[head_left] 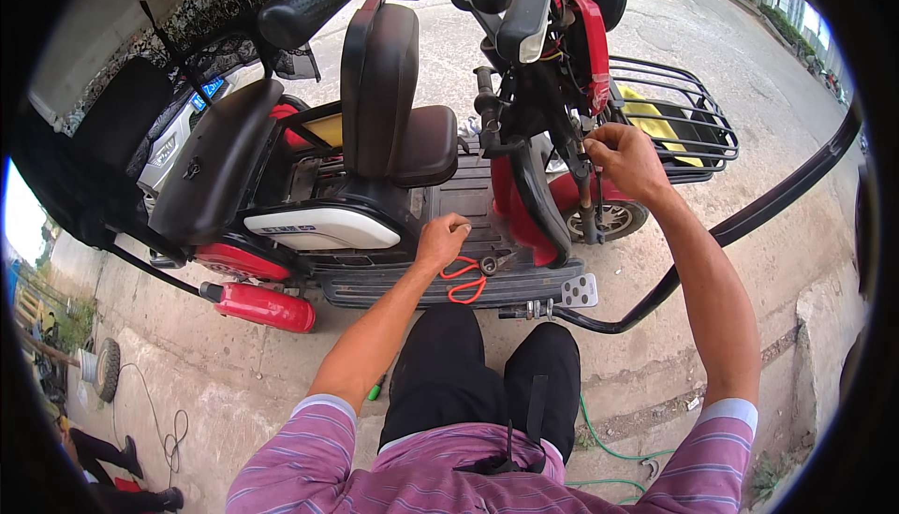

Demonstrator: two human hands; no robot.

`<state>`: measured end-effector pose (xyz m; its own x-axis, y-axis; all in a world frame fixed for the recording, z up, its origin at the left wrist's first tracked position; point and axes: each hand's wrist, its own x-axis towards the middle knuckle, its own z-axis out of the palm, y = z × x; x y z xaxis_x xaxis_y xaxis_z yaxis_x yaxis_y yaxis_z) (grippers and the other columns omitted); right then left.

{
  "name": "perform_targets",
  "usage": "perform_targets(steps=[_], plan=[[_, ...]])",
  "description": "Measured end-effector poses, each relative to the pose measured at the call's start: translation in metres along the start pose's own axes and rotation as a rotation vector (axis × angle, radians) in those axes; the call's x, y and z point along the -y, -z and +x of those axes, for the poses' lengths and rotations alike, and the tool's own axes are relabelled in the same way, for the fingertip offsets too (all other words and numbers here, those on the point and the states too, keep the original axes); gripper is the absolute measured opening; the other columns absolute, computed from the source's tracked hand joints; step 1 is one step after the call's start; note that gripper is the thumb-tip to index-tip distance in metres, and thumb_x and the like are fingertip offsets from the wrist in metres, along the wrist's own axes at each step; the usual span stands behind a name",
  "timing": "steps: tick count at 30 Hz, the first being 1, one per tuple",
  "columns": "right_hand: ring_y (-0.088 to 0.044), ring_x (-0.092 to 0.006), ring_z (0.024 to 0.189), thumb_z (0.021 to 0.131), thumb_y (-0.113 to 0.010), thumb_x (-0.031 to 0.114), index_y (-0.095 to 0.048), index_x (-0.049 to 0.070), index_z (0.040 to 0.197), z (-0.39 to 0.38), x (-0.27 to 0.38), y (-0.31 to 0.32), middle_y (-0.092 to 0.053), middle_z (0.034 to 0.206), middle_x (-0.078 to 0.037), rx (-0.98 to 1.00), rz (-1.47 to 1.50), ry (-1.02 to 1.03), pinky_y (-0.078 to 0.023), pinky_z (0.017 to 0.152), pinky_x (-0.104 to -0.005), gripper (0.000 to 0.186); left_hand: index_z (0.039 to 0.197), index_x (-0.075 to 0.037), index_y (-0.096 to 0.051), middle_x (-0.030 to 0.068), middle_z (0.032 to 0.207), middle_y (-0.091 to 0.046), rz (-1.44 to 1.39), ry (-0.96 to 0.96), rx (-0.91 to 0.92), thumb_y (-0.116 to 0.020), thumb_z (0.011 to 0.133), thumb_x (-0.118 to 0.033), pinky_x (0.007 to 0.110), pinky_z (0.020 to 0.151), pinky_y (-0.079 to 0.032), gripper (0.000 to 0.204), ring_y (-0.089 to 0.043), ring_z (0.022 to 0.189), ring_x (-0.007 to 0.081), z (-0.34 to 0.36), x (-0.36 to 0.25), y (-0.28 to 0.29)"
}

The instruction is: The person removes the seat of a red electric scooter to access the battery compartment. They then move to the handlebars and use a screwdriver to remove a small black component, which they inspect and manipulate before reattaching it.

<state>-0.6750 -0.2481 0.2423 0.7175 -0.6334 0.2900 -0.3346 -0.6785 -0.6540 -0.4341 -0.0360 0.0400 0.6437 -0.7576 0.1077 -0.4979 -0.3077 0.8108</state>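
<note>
A red and black electric tricycle stands in front of me, with its black ribbed footboard point(412, 291) nearest. My right hand point(626, 160) is closed in a pinch at the black front fork point(582, 177), below the opened red front cover point(592, 51) with loose wires. What its fingertips hold is too small to make out. My left hand point(442, 241) hovers over the floor of the tricycle with curled fingers, thumb and fingertips together; anything inside them is hidden. Just beside it, scissors with orange-red handles point(461, 282) lie on the footboard, by a small round dark part point(488, 266).
A curved black frame tube point(693, 261) arcs round the right side. The dark driver's seat point(426, 144) is left of the steering column, and a black wire basket point(698, 121) holds yellow cloth. A green hose point(599, 434) lies on the ground; another person's legs point(103, 453) show lower left.
</note>
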Motion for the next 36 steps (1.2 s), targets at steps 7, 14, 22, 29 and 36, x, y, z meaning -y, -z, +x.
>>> perform_targets(steps=[7,14,22,29,36], plan=[[-0.060,-0.0151,0.046,0.096,-0.060,0.019,-0.068,-0.007,0.105,-0.008,0.007,0.003,-0.065,0.072,-0.007,0.059,0.237,-0.062,-0.048,0.045,-0.0301,0.028,0.114,-0.016,-0.070,0.0188,0.123,-0.055,0.431,0.024,0.219,-0.076,0.082,-0.027,0.048,0.092,-0.051,0.035,-0.060,0.113,0.0412,-0.035,0.034,-0.096],[-0.057,-0.0125,0.049,0.096,-0.062,0.023,-0.067,-0.006,0.109,-0.008,0.009,0.007,-0.063,0.075,-0.007,0.093,0.341,-0.066,-0.045,0.038,-0.0281,0.032,0.105,-0.008,-0.069,0.0227,0.123,-0.054,0.457,0.040,0.247,-0.073,0.078,-0.016,0.050,0.088,-0.052,0.028,-0.063,0.102,0.0425,-0.010,0.071,-0.107],[-0.061,-0.0088,0.064,0.090,-0.071,0.016,-0.071,-0.001,0.102,-0.020,0.025,0.007,-0.068,0.080,-0.001,0.416,0.402,-0.078,-0.051,0.058,-0.0251,0.021,0.101,0.003,-0.064,0.0140,0.135,-0.050,-0.527,-0.310,0.141,-0.070,0.087,-0.005,0.033,0.086,-0.054,0.017,-0.063,0.106,0.0189,-0.040,-0.076,-0.027],[-0.064,-0.0099,0.076,0.087,-0.073,0.011,-0.066,-0.005,0.113,-0.024,0.027,0.005,-0.070,0.090,-0.006,0.561,0.610,0.020,-0.054,0.070,-0.0251,0.031,0.097,-0.002,-0.063,0.0143,0.139,-0.051,-0.230,-0.755,-0.021,-0.071,0.083,0.000,0.035,0.096,-0.049,0.017,-0.056,0.119,0.0236,-0.057,-0.166,0.039],[-0.064,-0.0072,0.080,0.085,-0.073,0.004,-0.067,-0.005,0.108,-0.029,0.028,0.006,-0.070,0.091,-0.006,0.491,0.652,0.144,-0.053,0.071,-0.0233,0.026,0.100,0.000,-0.061,0.0132,0.135,-0.050,-0.471,-0.642,0.176,-0.071,0.086,-0.002,0.033,0.094,-0.051,0.017,-0.058,0.115,0.0211,-0.056,-0.179,0.035]])
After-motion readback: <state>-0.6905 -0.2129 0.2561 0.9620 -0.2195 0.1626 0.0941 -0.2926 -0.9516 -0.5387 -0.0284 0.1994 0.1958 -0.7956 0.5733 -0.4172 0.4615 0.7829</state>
